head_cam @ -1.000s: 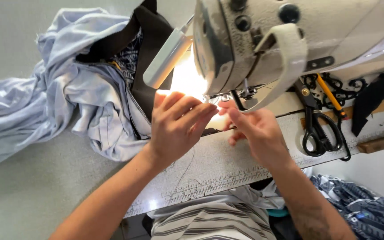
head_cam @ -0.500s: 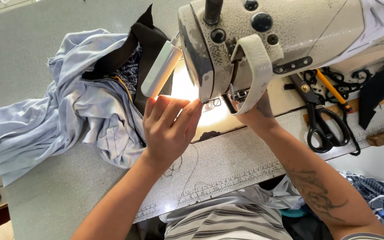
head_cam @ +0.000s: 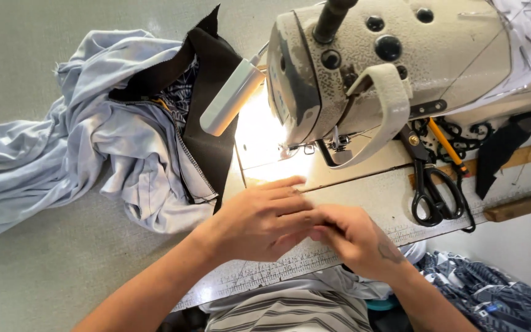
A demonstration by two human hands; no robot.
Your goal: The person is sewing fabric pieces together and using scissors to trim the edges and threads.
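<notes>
Nearest me, my left hand (head_cam: 259,224) and right hand (head_cam: 354,240) meet fingertip to fingertip over the ruled front edge of the table (head_cam: 38,270), fingers curled together, and I cannot tell what, if anything, they pinch. Just past them the sewing machine (head_cam: 394,67) stands cream and speckled, its long body running left to right, head end at left above the lit plate. Black scissors (head_cam: 434,193) lie right, blades pointing away; pale blue cloth (head_cam: 62,154) is heaped far left.

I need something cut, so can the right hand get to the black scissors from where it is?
Probably yes: the black scissors lie uncovered on the table, right of the right hand, with nothing between them.
</notes>
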